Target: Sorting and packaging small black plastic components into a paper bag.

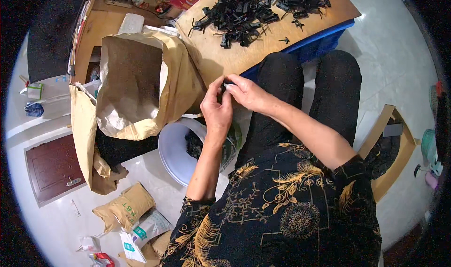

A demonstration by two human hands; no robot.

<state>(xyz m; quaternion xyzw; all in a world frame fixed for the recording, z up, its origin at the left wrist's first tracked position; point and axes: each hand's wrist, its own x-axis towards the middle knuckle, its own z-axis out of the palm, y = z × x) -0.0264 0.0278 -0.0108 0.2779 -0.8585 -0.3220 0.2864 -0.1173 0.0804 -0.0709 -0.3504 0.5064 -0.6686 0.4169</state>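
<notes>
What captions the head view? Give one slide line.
Left fingers and right fingers hold a small dark piece near heaped black parts.

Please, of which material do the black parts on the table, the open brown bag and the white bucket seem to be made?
Black parts: probably moulded plastic, slightly glossy; thin prongs and uniform colour suggest it, though metal is possible.
Open brown bag: apparently matte paper, judging by stiff creases and folded edges.
White bucket: likely smooth plastic, with an even, pale wall.

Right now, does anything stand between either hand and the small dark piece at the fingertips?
Nothing visible does: the left hand and right hand meet around the small dark piece, though they hide most of it.
</notes>
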